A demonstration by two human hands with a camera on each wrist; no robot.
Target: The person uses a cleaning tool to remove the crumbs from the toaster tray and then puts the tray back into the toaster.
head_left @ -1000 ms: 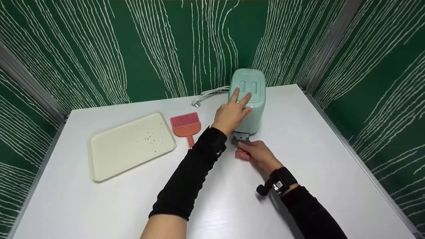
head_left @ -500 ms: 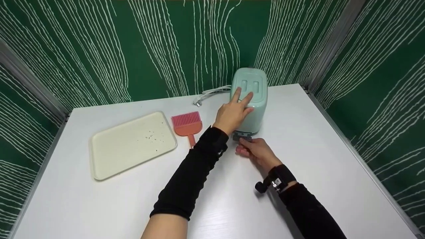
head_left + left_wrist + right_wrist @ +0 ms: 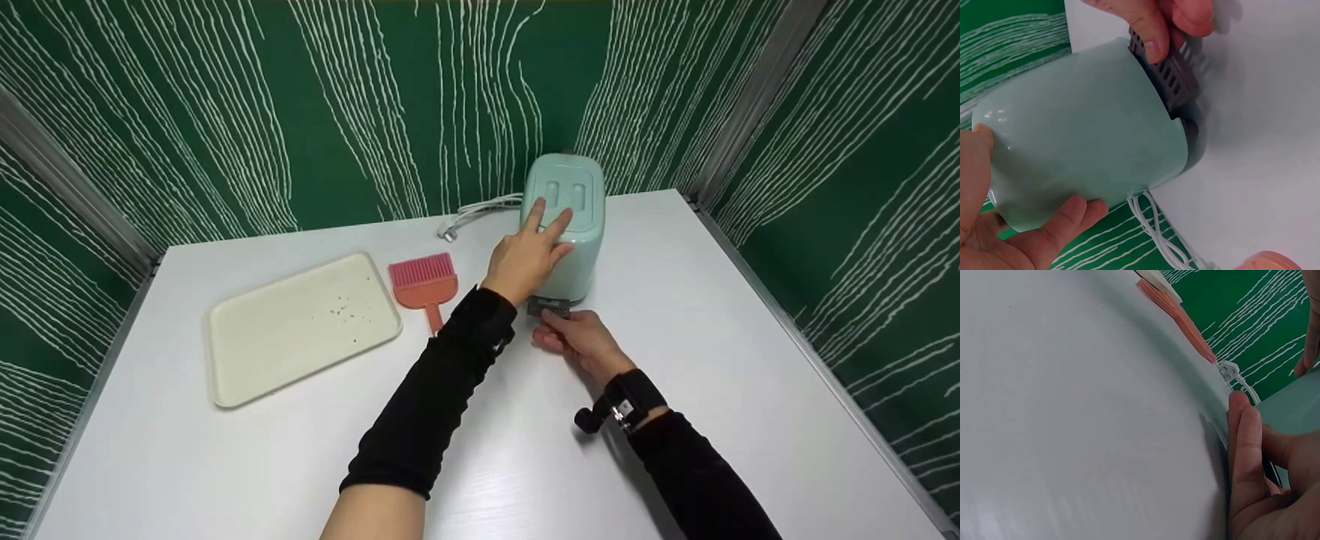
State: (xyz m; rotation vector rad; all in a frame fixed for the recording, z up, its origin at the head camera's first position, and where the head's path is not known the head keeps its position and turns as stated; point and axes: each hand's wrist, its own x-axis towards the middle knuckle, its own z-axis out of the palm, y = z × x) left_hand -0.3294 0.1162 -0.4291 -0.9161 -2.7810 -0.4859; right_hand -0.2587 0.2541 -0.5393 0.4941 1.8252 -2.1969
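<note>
A pale green toaster (image 3: 573, 259) stands near the back edge of the table. My left hand (image 3: 523, 259) rests on its upper end, two fingers stretched straight over the lid. In the left wrist view, other fingertips (image 3: 1075, 211) of that hand touch the toaster's side, and its thumb lies by the top. Low on the toaster's near face, a dark grey slotted crumb tray (image 3: 1171, 76) sticks out a little. My right hand (image 3: 585, 341) pinches the tray's outer edge between thumb and fingers. The tray's inner part is hidden inside the toaster.
A cream tray (image 3: 262, 352) with scattered dark crumbs (image 3: 347, 311) lies at the left. Between it and the toaster is an orange-pink brush (image 3: 424, 283), its handle partly behind my left sleeve. A white cord and plug (image 3: 450, 231) lie behind, before the green wall (image 3: 337, 112).
My right hand has moved slightly forward, and the crumb tray has slid further into the toaster. My left hand has stayed on the toaster's lid.
</note>
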